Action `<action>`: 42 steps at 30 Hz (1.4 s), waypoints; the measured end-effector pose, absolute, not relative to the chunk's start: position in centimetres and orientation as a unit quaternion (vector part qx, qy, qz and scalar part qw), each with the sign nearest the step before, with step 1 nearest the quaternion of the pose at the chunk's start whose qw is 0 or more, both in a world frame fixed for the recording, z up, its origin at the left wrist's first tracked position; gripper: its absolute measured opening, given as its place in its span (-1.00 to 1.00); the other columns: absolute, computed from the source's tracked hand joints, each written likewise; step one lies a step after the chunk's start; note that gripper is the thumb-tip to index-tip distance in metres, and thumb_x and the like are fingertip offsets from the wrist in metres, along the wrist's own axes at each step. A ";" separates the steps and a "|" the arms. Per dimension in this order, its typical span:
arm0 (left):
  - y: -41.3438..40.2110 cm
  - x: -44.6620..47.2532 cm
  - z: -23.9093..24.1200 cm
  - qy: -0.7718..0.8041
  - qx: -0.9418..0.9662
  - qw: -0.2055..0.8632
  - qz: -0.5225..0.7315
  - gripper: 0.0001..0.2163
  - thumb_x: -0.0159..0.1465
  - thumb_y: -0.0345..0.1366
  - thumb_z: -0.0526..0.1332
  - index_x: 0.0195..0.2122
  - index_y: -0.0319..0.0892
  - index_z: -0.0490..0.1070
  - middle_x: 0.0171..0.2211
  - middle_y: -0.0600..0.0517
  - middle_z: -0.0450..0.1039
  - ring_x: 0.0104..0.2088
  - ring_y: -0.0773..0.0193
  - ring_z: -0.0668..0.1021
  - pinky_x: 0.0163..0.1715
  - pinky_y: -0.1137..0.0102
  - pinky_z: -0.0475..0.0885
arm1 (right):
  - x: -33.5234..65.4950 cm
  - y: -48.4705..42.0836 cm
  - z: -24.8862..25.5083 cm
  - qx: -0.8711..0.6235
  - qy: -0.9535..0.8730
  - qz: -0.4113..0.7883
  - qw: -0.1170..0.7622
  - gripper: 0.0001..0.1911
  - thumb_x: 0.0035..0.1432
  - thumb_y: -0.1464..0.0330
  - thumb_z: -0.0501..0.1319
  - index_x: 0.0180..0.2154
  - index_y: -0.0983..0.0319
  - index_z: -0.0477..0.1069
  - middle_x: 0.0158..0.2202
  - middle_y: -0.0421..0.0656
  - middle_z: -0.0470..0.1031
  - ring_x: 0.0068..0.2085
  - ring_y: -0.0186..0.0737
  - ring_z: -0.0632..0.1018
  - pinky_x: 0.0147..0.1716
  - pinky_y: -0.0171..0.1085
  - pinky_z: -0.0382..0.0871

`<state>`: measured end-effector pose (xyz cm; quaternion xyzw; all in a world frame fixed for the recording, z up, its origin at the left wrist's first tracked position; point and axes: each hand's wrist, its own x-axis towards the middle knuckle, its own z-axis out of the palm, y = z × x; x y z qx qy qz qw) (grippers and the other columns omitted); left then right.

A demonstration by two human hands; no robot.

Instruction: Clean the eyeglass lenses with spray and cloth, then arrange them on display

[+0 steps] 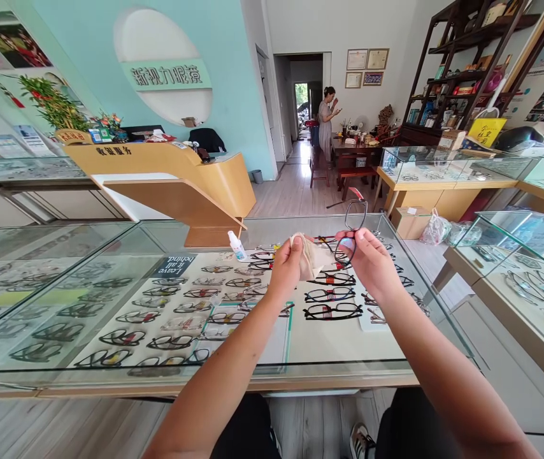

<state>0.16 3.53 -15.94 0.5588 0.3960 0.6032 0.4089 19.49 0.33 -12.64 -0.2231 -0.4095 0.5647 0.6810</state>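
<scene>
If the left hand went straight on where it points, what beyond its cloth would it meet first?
The left hand would probably meet the glasses held in the right hand, though depth is unclear.

At the far left we see a leafy plant (52,105) behind a wooden counter (209,182), and beyond it a turquoise wall (227,83) with a sign (167,75) across its pale oval. A small grey bin (257,176) stands on the floor just right of the counter. At the far middle we see a person (326,121) standing beside a dark table (354,146), with framed sheets (377,58) on the wall above. To the far right we notice a dark shelf unit (488,30) full of assorted objects, a yellow bag (486,132) near its foot, and, lower down, a cardboard box (410,224) beside a clear plastic bag (435,228) on the floor.
</scene>
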 end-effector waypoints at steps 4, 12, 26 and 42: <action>4.3 -1.0 -15.8 0.418 0.601 0.345 0.587 -0.45 0.44 0.31 0.19 -0.33 -0.12 0.52 -0.55 0.12 0.25 -0.52 0.31 0.31 -0.48 0.40 0.27 | 20.0 0.5 -12.6 -0.223 -0.432 0.549 0.680 -0.72 0.23 0.06 0.51 -0.26 0.05 0.55 -0.20 -0.23 0.64 0.00 -0.18 0.65 0.02 -0.23 0.50; 3.1 -1.2 -13.9 0.327 0.745 0.100 0.574 -0.51 0.55 -0.09 0.22 -0.56 -0.15 0.34 -0.47 0.06 0.41 -0.48 0.35 0.39 -0.40 0.34 0.27 | 21.8 0.8 -10.6 -0.303 -0.569 0.392 0.656 -0.62 0.40 -0.06 0.31 -0.28 0.08 0.47 -0.31 -0.23 0.58 -0.17 -0.16 0.54 -0.01 -0.17 0.38; 1.3 -0.1 0.2 0.231 0.715 -0.217 0.623 -0.28 0.15 0.25 0.55 0.21 -0.03 0.49 0.09 -0.16 0.56 -0.03 0.04 0.63 -0.28 0.26 0.54 | 20.8 -5.4 2.8 -0.375 -0.776 0.041 0.505 -0.83 0.48 0.35 0.20 -0.26 0.13 0.46 -0.30 -0.24 0.55 -0.23 -0.19 0.46 -0.16 -0.17 0.26; 1.3 -2.5 0.3 0.247 0.637 -0.263 0.681 -0.39 0.10 0.11 0.62 0.12 0.02 0.60 -0.02 -0.08 0.65 -0.25 0.12 0.65 -0.33 0.16 0.61 | 21.4 -6.3 2.6 -0.362 -0.740 -0.137 0.550 -0.51 0.37 0.10 0.38 0.24 0.07 0.46 0.17 -0.03 0.60 0.19 0.14 0.58 0.18 0.13 0.46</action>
